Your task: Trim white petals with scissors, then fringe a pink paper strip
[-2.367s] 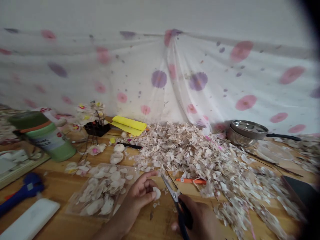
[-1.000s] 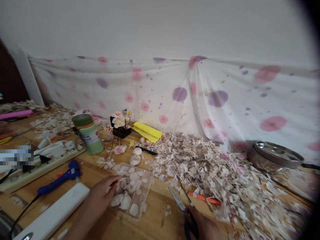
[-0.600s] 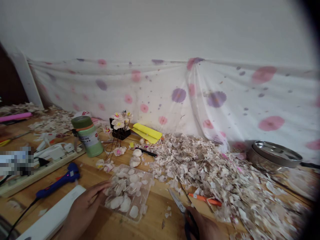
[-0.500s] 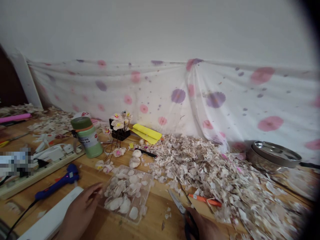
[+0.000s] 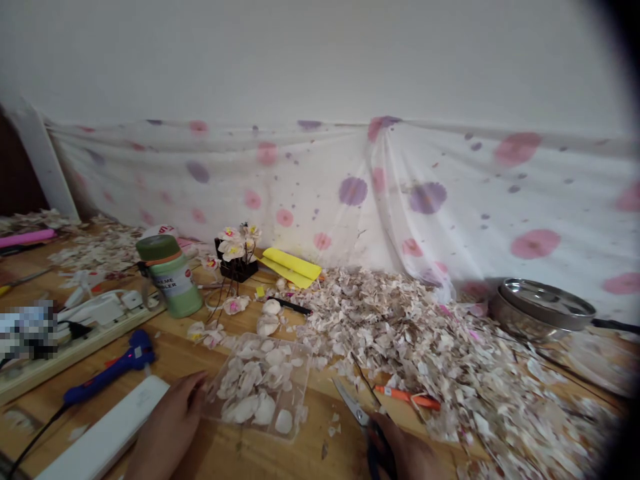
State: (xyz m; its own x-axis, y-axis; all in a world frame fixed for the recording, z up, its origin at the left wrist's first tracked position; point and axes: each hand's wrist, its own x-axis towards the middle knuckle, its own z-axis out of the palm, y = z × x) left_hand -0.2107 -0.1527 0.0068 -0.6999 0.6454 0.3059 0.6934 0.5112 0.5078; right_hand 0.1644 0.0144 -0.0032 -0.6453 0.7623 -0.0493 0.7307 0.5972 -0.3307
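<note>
My left hand [image 5: 173, 420] is at the left edge of a clear plastic compartment box [image 5: 295, 433], its fingers curled at that side; the fingertips are partly hidden. Pale petals [image 5: 255, 377] fill much of the box, and one lies apart in the front right compartment. In my right hand [image 5: 400, 447] are dark-handled scissors [image 5: 355, 407], blades pointing up and left, slightly apart. Small scraps [image 5: 334, 423] lie on the wood between box and scissors. Beyond the blades is an orange pen-like tool [image 5: 407, 397].
A large heap of dried petals [image 5: 390, 327] covers the right side. Behind the box stand petal flowers [image 5: 240, 243], yellow sheet [image 5: 290, 267] and a green tumbler [image 5: 175, 283]. A blue glue gun [image 5: 110, 370], power strip [image 5: 75, 347] and white slab [image 5: 105, 433] lie left; a steel pan [image 5: 545, 307] sits right.
The plastic box has shifted a little to the right and turned slightly, with my left hand moving along at its edge. My right hand and the scissors stay nearly still. The view has drifted slightly.
</note>
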